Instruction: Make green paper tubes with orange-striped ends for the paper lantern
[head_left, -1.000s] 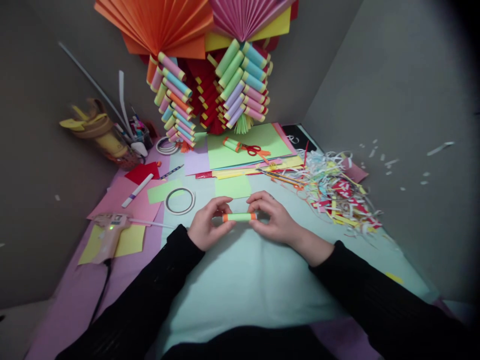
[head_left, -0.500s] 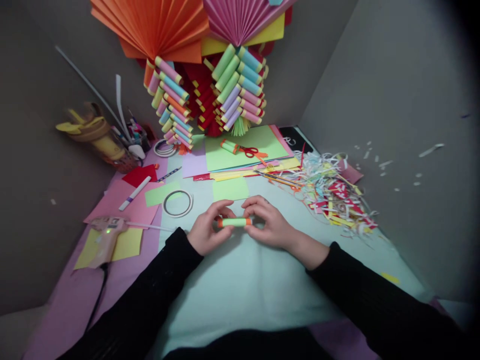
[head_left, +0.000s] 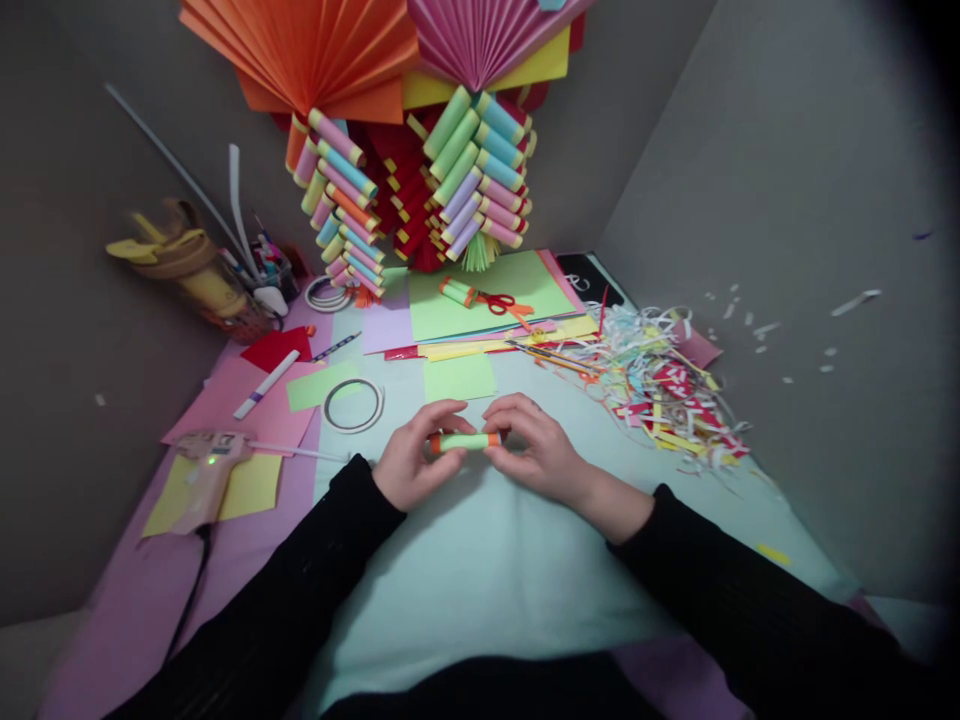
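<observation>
The paper tube (head_left: 466, 441) (green with orange ends) sits deeper toward the left hand (head_left: 415, 455) than a second ago, and the right hand (head_left: 540, 450) has followed, narrowing the gap between them; the work remains at handling this one piece. Taking the near tape roll (head_left: 328, 409) as landmark, the tube lies to its right and slightly closer to the person. The left fingers grasp one end, and the right fingers appear to pinch the other; whether it touches the table (head_left: 480, 570) I cannot tell.

Counted around that roll: two small green sheets, one (head_left: 322, 387) just beyond its left side, one (head_left: 459, 377) to its right; one marker (head_left: 265, 384) and one glue gun (head_left: 210, 475) to its left; one pair of scissors (head_left: 496, 303) farther back, rightward. The paper scraps (head_left: 667, 380), well right, defy counting.
</observation>
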